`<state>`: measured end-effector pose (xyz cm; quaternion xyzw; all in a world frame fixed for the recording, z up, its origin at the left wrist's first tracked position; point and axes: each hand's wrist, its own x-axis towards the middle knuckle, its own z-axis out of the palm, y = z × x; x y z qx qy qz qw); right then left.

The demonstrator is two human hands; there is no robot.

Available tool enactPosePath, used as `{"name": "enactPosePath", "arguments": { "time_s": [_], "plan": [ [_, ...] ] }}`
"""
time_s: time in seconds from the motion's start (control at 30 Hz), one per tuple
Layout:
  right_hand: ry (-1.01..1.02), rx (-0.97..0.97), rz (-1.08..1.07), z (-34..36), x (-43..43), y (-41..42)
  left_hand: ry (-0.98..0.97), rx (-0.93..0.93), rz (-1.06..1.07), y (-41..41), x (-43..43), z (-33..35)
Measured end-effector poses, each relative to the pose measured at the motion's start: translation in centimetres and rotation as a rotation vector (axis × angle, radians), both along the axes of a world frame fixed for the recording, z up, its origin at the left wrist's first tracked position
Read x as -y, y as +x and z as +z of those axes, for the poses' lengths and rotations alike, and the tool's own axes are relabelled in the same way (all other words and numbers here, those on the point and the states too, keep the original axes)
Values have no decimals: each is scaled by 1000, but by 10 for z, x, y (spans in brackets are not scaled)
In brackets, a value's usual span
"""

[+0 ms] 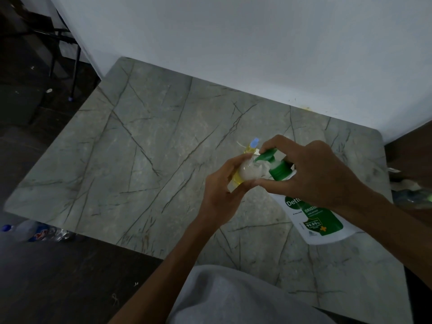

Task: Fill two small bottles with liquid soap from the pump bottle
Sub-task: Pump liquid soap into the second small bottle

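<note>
- Filling in progress, judging by the setup: looks like the first of the two fills.
- Holding the small bottle (249,172) up off the counter (140,160) in the left hand (219,197), grip clamped round its body, mouth tucked just under the green spout.
- Curling the right hand (313,174) over the pump head (266,156), grip closed on it with fingers on top and thumb below, ready to press.
- Leaning the pump bottle (321,222) toward the small one, base at the counter's near right.
- Spotting what looks like a second small bottle (253,146) just behind the hands, blue cap, yellow inside.
- Cannot tell the level in the held bottle; too dim and blurred.
- Next: press steadily, keep mouth and spout lined up, avoid dribbling over the fingers.
</note>
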<state>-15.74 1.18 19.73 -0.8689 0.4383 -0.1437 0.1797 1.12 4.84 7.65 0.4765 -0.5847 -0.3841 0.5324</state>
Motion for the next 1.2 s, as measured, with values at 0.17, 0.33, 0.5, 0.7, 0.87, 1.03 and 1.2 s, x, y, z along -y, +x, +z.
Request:
{"name": "enactPosePath", "arguments": {
  "time_s": [0.17, 0.33, 0.5, 0.7, 0.87, 1.03, 1.2],
  "plan": [
    [-42, -39, 30, 1, -3, 0, 6, -65, 16, 2, 4, -3],
    [10, 4, 4, 1, -3, -1, -31, -22, 21, 1, 1, 0],
    [2, -39, -5, 4, -3, 1, -9, -35, 20, -2, 1, -1],
    [-20, -49, -1, 5, -1, 1, 6, -66, 41, 0, 7, -3],
    [-12, -14, -16, 5, 0, 2, -9, -50, 38, -1, 7, -3],
    [10, -49, -25, 6, 3, 1, 6, -53, 31, -2, 7, -3],
    [-14, -60, -15, 6, 0, 1, -3, -28, 39, 3, 9, -4]
  ]
}}
